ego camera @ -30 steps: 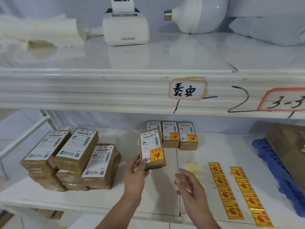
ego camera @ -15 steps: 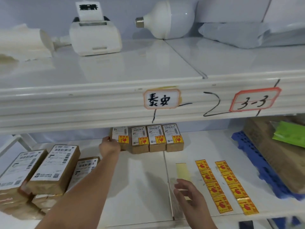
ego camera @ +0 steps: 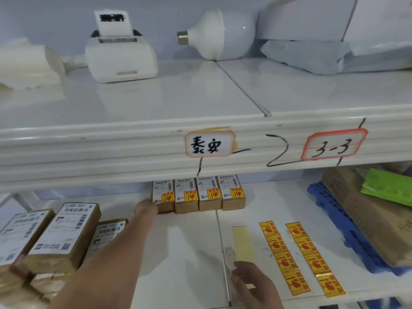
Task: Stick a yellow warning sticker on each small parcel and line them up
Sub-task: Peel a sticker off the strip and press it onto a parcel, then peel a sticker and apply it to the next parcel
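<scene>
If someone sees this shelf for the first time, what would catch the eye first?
Probably the two strips of yellow warning stickers lying on the lower shelf at the right. Next, the row of four stickered parcels at the back, with the left hand against its left end. On the upper shelf edge, a handwritten label stands out.
</scene>
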